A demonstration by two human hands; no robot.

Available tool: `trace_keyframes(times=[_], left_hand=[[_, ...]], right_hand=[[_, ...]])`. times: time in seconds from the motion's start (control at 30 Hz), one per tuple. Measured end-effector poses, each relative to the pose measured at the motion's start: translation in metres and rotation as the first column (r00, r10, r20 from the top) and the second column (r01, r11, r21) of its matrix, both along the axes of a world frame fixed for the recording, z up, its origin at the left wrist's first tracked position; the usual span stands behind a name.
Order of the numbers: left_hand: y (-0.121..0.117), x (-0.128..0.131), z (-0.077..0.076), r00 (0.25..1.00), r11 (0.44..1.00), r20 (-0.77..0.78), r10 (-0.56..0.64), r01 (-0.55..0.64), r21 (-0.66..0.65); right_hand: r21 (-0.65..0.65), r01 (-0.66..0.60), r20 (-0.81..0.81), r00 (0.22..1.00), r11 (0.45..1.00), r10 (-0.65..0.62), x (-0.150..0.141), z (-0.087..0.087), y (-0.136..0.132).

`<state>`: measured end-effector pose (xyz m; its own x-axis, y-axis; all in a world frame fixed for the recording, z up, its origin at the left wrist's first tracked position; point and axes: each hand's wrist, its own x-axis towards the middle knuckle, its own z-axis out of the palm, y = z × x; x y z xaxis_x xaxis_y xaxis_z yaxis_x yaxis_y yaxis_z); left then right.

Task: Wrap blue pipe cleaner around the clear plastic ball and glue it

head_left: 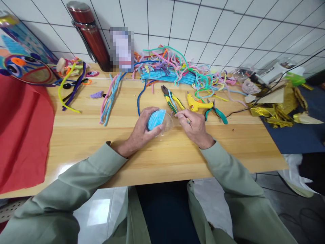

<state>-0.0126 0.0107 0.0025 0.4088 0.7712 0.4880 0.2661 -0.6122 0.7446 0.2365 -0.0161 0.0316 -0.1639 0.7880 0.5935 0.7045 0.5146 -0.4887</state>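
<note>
Gripping a clear rounded shell [168,124] at frame centre, the left hand [142,128] curls its fingers around the blue covering [156,119]; coverage is judged partial, one side bare. The right hand [194,126] is pinched closed alongside, contents unconfirmed. Beyond lie pliers [169,101], a yellow glue gun [195,104] and, upper centre, loose blue stems [167,77].

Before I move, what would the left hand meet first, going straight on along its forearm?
The left hand would probably meet the yellow-and-green pliers first, though depth is unclear and it might pass above them.
</note>
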Motion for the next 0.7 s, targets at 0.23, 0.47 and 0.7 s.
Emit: trace_keyframes(times=[0.23, 0.47, 0.7], left_hand=[[0.0011, -0.0009, -0.0004, 0.999, 0.998, 0.037, 0.033, -0.031, -0.057], [0.0013, -0.0015, 0.0027, 0.994, 0.98, 0.068, 0.089, -0.075, -0.186], [0.0018, -0.0007, 0.0014, 0.991, 0.976, 0.086, 0.103, -0.084, -0.201]], right_hand=[[0.004, -0.008, -0.083, 0.996, 1.0, 0.009, -0.003, -0.004, 0.0034], [-0.045, -0.114, -0.052, 0.992, 0.992, 0.111, -0.0071, -0.0015, -0.0001], [-0.081, -0.065, 0.043, 0.997, 0.995, 0.069, -0.0039, -0.005, 0.0017]])
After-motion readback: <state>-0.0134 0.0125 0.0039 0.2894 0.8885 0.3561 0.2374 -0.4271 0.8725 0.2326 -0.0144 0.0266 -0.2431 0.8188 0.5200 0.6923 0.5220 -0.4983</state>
